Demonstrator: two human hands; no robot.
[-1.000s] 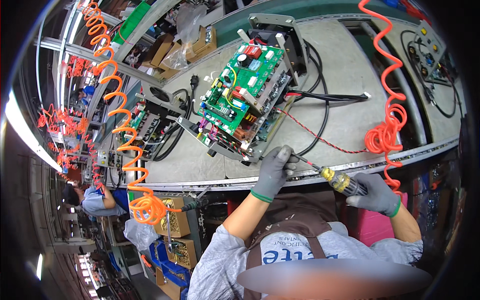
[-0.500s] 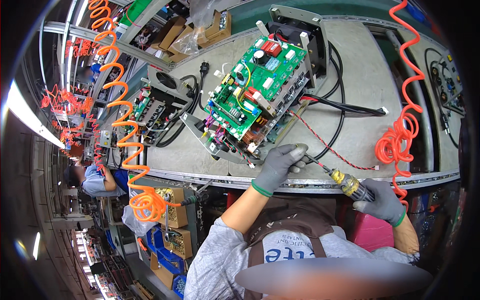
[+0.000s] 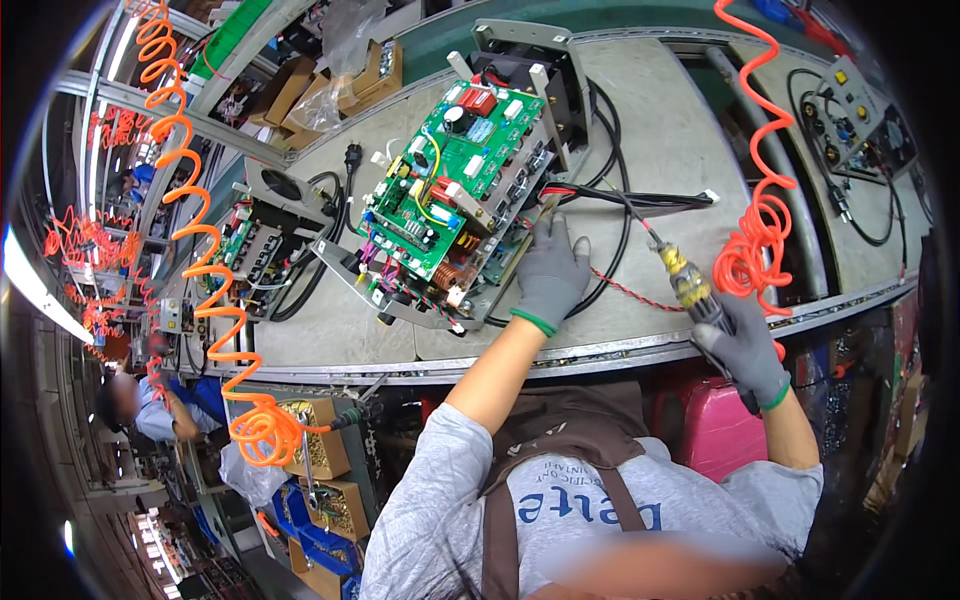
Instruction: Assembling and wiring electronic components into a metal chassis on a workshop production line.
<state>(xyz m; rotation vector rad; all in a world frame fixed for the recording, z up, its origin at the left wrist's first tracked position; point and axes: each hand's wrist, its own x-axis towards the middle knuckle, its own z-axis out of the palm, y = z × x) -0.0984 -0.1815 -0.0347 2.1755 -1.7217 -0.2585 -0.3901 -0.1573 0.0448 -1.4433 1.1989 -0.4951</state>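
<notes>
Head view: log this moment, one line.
left grip: at green-board unit, contact unclear | right grip: holds yellow-black screwdriver | twisted wire: on worktable

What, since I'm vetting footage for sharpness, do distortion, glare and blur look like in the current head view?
Head view: fisheye distortion bows the workbench's metal front edge, and the corners are black; a strip light at far left burns out white; the green circuit board and screwdriver look fairly crisp; a smooth blur patch lies near the bottom.
</notes>
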